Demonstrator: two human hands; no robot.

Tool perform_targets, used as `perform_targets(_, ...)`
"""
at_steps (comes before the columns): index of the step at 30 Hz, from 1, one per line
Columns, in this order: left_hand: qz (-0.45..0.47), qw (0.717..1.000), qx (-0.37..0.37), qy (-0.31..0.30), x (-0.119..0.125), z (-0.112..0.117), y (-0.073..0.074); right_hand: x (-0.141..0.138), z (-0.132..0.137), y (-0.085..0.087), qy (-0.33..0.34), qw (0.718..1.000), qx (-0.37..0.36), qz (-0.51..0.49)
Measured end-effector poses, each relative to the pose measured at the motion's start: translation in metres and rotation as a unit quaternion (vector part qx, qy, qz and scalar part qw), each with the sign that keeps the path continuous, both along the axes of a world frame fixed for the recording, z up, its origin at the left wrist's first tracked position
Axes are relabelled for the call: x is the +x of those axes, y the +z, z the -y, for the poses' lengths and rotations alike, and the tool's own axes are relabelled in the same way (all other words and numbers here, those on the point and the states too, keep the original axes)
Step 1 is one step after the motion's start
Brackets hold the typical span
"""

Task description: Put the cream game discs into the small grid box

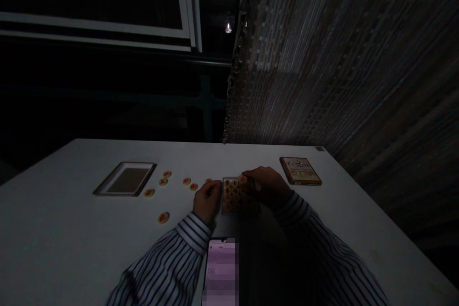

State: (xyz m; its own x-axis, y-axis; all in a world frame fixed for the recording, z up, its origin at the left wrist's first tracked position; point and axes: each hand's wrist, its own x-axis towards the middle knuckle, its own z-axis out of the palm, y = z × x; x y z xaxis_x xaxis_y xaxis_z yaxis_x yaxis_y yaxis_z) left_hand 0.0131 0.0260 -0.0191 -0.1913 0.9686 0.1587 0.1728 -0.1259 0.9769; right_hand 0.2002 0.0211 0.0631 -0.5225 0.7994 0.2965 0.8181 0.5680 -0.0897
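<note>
A small clear tray (pixel 240 213) filled with rows of round xiangqi pieces (pixel 234 192) lies between my hands. My right hand (pixel 268 185) reaches over its right side, fingertips closed on a red-marked xiangqi piece (pixel 243 179) at the tray's far edge. Against the left wall rests my left hand (pixel 208 199), its fingers curled in; whatever they hold is hidden. Further left are several loose red-marked pieces, among them a nearer piece (pixel 164 218) and a piece (pixel 186 181) closer to my left hand. Another piece (pixel 208 181) is partly covered by that hand.
An open shallow box (pixel 138 190) lies at the left of the white table (pixel 89 244). A printed box or lid (pixel 300 171) is at the right. A lit phone (pixel 221 272) lies near me, between my forearms. A string curtain (pixel 304 57) hangs behind the table.
</note>
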Motion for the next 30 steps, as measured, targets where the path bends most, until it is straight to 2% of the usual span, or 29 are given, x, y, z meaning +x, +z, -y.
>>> perform_targets(4,-0.026,1.0,0.004,-0.01,0.0,0.001,-0.012,0.01,-0.002,-0.002,-0.007,1.0,-0.002,-0.004)
perform_targets(8,-0.054,0.997,0.04,-0.029,-0.001,0.003,-0.02,0.018,-0.006,-0.004,-0.032,0.999,-0.005,-0.003)
perform_targets(12,-0.069,0.996,0.047,-0.04,-0.001,0.003,-0.02,0.022,-0.01,-0.005,-0.043,0.999,-0.014,-0.003)
perform_targets(21,-0.064,0.996,0.038,-0.04,-0.001,0.003,-0.018,0.023,-0.018,-0.003,-0.068,0.994,-0.058,0.064)
perform_targets(30,-0.073,0.995,0.045,-0.047,-0.002,0.002,-0.019,0.03,-0.025,-0.016,-0.034,0.993,-0.084,0.07)
